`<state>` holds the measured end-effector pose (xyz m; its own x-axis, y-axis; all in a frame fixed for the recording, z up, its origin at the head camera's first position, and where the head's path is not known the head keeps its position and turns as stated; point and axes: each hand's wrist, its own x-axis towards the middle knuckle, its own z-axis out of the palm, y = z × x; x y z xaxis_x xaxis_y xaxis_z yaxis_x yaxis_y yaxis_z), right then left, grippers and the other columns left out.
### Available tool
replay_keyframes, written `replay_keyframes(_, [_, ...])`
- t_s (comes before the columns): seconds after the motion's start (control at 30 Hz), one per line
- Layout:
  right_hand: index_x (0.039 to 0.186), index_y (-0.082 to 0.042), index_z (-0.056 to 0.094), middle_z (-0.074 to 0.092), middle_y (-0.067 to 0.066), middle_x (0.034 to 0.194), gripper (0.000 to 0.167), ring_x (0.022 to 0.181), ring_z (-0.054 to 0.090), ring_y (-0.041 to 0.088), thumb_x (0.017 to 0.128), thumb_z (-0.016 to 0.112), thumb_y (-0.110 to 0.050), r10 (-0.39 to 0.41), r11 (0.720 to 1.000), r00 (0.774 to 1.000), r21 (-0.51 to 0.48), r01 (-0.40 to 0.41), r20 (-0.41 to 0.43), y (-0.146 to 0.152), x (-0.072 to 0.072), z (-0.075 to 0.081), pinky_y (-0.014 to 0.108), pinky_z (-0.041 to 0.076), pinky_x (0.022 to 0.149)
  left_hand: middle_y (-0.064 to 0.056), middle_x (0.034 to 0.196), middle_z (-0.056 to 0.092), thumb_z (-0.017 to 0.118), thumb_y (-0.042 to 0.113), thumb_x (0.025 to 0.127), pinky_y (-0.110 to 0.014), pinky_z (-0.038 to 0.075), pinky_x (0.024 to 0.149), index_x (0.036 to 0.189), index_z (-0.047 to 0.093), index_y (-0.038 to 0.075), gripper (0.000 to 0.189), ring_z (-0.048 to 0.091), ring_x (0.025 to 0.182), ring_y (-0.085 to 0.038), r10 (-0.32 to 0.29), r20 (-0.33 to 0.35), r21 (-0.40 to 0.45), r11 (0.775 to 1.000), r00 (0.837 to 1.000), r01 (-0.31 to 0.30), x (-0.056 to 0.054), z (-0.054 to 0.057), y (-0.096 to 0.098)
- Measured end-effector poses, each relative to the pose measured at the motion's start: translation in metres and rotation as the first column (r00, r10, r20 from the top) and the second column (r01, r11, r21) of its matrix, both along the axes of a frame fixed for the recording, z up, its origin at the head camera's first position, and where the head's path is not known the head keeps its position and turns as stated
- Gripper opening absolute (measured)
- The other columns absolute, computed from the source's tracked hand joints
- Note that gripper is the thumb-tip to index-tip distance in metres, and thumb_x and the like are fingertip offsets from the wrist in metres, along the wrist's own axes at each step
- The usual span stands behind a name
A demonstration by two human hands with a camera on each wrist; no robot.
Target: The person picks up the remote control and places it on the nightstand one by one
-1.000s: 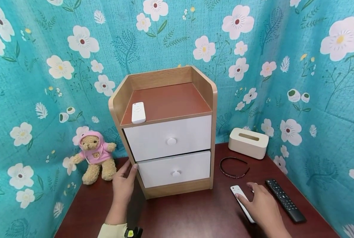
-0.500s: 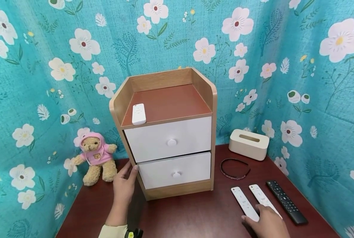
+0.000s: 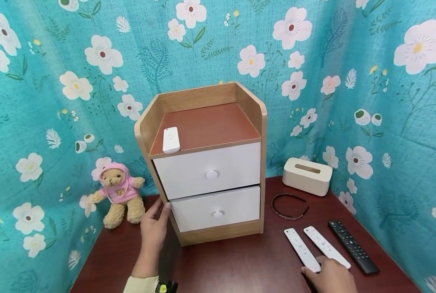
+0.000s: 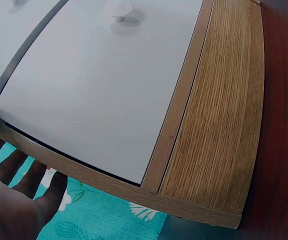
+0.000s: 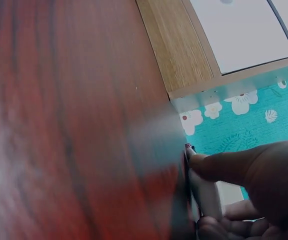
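My left hand (image 3: 154, 228) holds the left side of a wood-trimmed drawer cabinet (image 3: 218, 235), thumb on the front edge and fingers spread along the outer side panel. Both white drawers, each with a round knob, are closed. At lower right, my right hand (image 3: 331, 274) pinches the near end of a white remote control (image 3: 301, 248) between thumb and fingers. In the right wrist view the thumb (image 5: 219, 167) lies along one side of it, with curled fingers opposite. A second white remote (image 3: 324, 244) lies just right of it, its near part beside the hand.
A black remote (image 3: 352, 246) lies at the far right. Behind are a dark headband (image 3: 290, 217) and a cream tissue box (image 3: 307, 179). Another white remote (image 3: 171, 140) rests on the cabinet's top. A teddy bear (image 3: 119, 195) in pink sits left, against the floral curtain (image 3: 199, 53).
My right hand has drawn back toward the near edge, to the left remote's near end. The second white remote, hidden at first, now shows on the table. My left hand stays put.
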<state>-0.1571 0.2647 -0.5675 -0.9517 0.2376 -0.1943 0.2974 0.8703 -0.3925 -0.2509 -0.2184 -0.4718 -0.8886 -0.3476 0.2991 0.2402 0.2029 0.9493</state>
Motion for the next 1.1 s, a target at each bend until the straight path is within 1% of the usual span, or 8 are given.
replay_keyframes(0.17, [0.116,0.005,0.079,0.078,0.027,0.098,0.065,0.083,0.073,0.048,0.087,0.084,-0.054,-0.048,0.999,0.988,-0.028,0.045,-0.145,-0.006,0.002,0.005,0.066,0.057,0.077,-0.019,0.151,0.066,0.074,0.019,0.106,-0.006,0.05,0.094,0.15,0.066,0.005,0.047,0.062,0.115,0.012,0.0,-0.012,0.013,1.0,1.0,0.0,-0.001,0.001,0.002])
replay_keyframes(0.3, [0.115,0.007,0.079,0.076,0.032,0.098,0.061,0.084,0.073,0.051,0.086,0.085,-0.047,-0.097,0.995,0.946,-0.001,0.102,-0.311,-0.013,0.006,0.012,0.067,0.056,0.078,-0.019,0.151,0.066,0.074,0.019,0.106,-0.006,0.05,0.092,0.151,0.065,0.005,0.048,0.061,0.113,0.012,0.009,-0.005,0.002,1.0,1.0,-0.009,0.001,0.001,0.002])
replay_keyframes(0.43, [0.11,0.008,0.08,0.076,0.031,0.095,0.059,0.084,0.072,0.051,0.082,0.087,-0.044,-0.16,0.983,0.861,0.005,0.185,-0.482,-0.021,0.009,0.02,0.062,0.057,0.076,-0.021,0.15,0.067,0.075,0.02,0.106,-0.005,0.049,0.091,0.152,0.064,0.004,0.049,0.06,0.111,0.014,0.016,0.007,-0.019,1.0,1.0,-0.016,0.001,0.0,0.002])
replay_keyframes(0.7, [0.105,-0.003,0.085,0.077,0.023,0.081,0.046,0.069,0.07,0.042,0.073,0.09,-0.035,-0.164,0.981,0.616,-0.061,0.185,-0.771,-0.028,0.013,0.06,0.044,0.041,0.048,-0.023,0.15,0.066,0.075,0.02,0.106,-0.005,0.049,0.09,0.152,0.063,0.003,0.05,0.06,0.11,0.013,0.016,0.004,-0.014,1.0,1.0,-0.016,0.0,-0.001,0.002])
replay_keyframes(0.83, [0.107,-0.003,0.085,0.078,0.021,0.081,0.047,0.071,0.071,0.039,0.072,0.092,-0.033,-0.163,0.982,0.544,-0.083,0.169,-0.823,-0.033,0.013,0.085,0.036,0.037,0.05,-0.024,0.15,0.065,0.075,0.02,0.106,-0.005,0.049,0.09,0.152,0.062,0.002,0.051,0.06,0.11,0.013,0.017,0.002,-0.004,1.0,1.0,-0.017,0.0,-0.001,0.003])
replay_keyframes(0.9, [0.107,-0.004,0.086,0.078,0.018,0.079,0.046,0.071,0.07,0.036,0.071,0.093,-0.032,-0.168,0.983,0.517,-0.101,0.154,-0.84,-0.036,0.014,0.097,0.031,0.038,0.052,-0.024,0.15,0.065,0.074,0.019,0.106,-0.005,0.049,0.09,0.152,0.062,0.002,0.051,0.06,0.11,0.013,0.017,0.0,-0.001,1.0,1.0,-0.017,0.001,-0.001,0.002])
replay_keyframes(1.0, [0.11,-0.007,0.086,0.08,0.013,0.082,0.047,0.068,0.069,0.026,0.072,0.097,-0.033,-0.189,0.98,0.519,-0.13,0.147,-0.834,-0.044,0.016,0.115,0.016,0.037,0.056,-0.025,0.149,0.066,0.075,0.019,0.106,-0.005,0.049,0.09,0.151,0.063,0.001,0.05,0.06,0.109,0.014,0.022,-0.004,-0.007,1.0,1.0,-0.022,0.001,-0.001,0.002])
replay_keyframes(1.1, [0.113,-0.009,0.086,0.083,0.013,0.091,0.047,0.073,0.064,0.002,0.074,0.098,-0.033,-0.218,0.976,0.522,-0.175,0.131,-0.824,-0.052,0.017,0.132,0.004,0.034,0.062,-0.024,0.148,0.067,0.075,0.019,0.106,-0.005,0.049,0.09,0.151,0.063,0.002,0.05,0.06,0.11,0.014,0.028,-0.011,-0.022,0.999,1.0,-0.029,0.0,0.0,0.002])
